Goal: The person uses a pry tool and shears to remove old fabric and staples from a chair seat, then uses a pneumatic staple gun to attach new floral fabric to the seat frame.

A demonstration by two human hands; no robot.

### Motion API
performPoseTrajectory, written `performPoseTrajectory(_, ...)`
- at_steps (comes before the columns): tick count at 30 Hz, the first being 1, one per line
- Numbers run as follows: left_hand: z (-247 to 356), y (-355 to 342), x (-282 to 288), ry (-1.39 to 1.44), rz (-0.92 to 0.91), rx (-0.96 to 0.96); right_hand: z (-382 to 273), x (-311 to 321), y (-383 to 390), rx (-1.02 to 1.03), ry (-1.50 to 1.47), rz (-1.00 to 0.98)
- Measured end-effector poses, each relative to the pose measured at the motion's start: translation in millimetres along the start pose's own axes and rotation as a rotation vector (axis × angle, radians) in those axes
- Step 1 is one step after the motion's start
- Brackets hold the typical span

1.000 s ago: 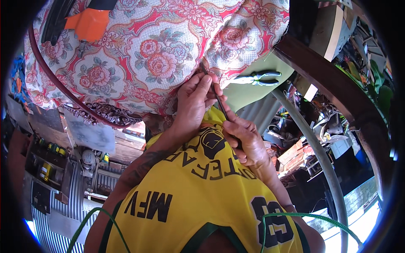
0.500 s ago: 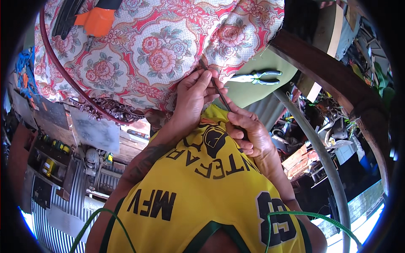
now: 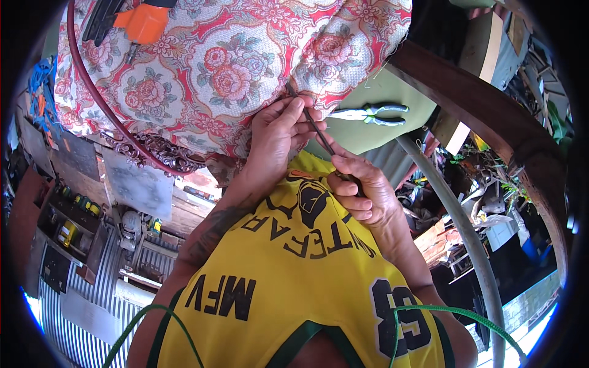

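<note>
Floral fabric [image 3: 227, 73] in white, red and pink covers a padded piece in front of me. My right hand [image 3: 371, 193] is closed around the near end of a slim dark metal tool [image 3: 320, 136]; its grip is hidden in my palm. The tool slants up and left, its tip against the fabric by a fold near the lower edge. My left hand [image 3: 274, 133] is closed beside that fold, thumb and fingers pinching the shaft close to the tip. To the right, pliers [image 3: 375, 115] with green and black handles lie on a pale green surface [image 3: 392, 89].
An orange and black power tool [image 3: 144, 24] lies on the fabric at upper left. A dark red hose [image 3: 92, 92] curves past carved trim [image 3: 150, 153]. On the right are a dark wooden curved frame [image 3: 469, 95] and a grey pole [image 3: 457, 211]. Shelves [image 3: 70, 227] stand at left.
The whole view has shifted slightly. Both hands keep their hold on the slim tool, its tip still at the fabric fold, with hardly any visible movement.
</note>
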State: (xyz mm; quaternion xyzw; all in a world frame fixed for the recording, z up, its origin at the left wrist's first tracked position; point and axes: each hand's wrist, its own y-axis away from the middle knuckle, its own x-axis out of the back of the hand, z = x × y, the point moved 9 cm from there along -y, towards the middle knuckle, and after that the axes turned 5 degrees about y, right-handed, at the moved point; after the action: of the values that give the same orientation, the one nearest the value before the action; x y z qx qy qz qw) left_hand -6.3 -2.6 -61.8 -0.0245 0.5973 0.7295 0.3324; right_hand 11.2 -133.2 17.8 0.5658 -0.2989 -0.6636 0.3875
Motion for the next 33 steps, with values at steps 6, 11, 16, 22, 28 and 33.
performPoseTrajectory(6,-1.6,1.6,0.0,0.011,0.003,-0.007,-8.9,12.2,-0.6,0.168,0.491,0.187)
performPoseTrajectory(11,-3.0,2.0,1.0,0.012,0.032,-0.004,-6.5,9.5,-2.1,-0.015,0.150,0.003)
performPoseTrajectory(16,-0.1,1.3,-4.3,0.018,0.013,-0.048,-8.8,8.8,-0.8,-0.084,-0.067,-0.100)
performPoseTrajectory(22,-0.4,4.5,-4.8,0.064,0.071,-0.011,-39.7,-2.4,17.7,0.069,0.662,0.151)
performPoseTrajectory(28,2.9,6.6,-2.0,0.054,0.199,-0.134,-44.1,-5.9,31.6,0.127,0.945,0.356)
performPoseTrajectory(33,1.1,-3.0,2.1,0.075,0.262,-0.145,-51.4,-11.7,27.5,0.154,0.982,0.396)
